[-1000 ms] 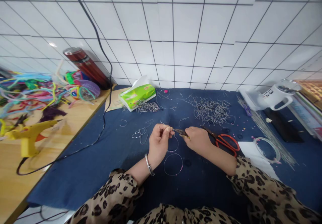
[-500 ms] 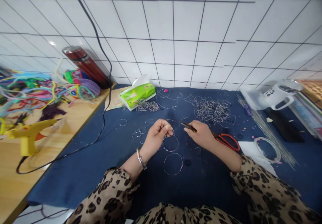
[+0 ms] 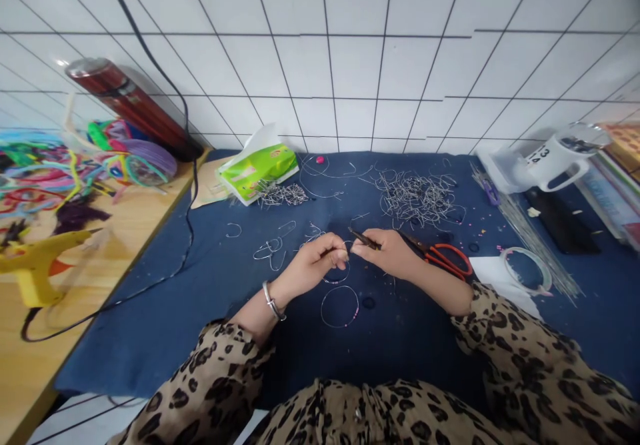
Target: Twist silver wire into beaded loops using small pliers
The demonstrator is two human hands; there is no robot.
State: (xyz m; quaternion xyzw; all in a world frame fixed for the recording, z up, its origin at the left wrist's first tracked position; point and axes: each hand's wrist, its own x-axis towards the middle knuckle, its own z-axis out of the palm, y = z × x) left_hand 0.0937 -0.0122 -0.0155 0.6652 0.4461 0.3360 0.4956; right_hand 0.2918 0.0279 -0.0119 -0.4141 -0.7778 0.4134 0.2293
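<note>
Leopard-print sleeves (image 3: 525,365), both forearms angled inward over blue cloth (image 3: 200,285), left hand (image 3: 314,263) and right hand (image 3: 391,253) meeting, fingertips close together. Pliers (image 3: 364,238) long axis slanted, dark tip pointing away from body and toward left hand. Right hand closed round pliers handle. Left hand curled, fingers pinched on thin wire ring (image 3: 337,281) hanging just below its fingertips. Beaded ring (image 3: 356,311) flat on cloth, nearer body than both hands. Red scissors (image 3: 443,259) just beside right hand, outer side.

Both arms wear loose leopard-print sleeves (image 3: 525,365), tan with dark spots, and a silver bangle (image 3: 271,300) circles the left wrist.
</note>
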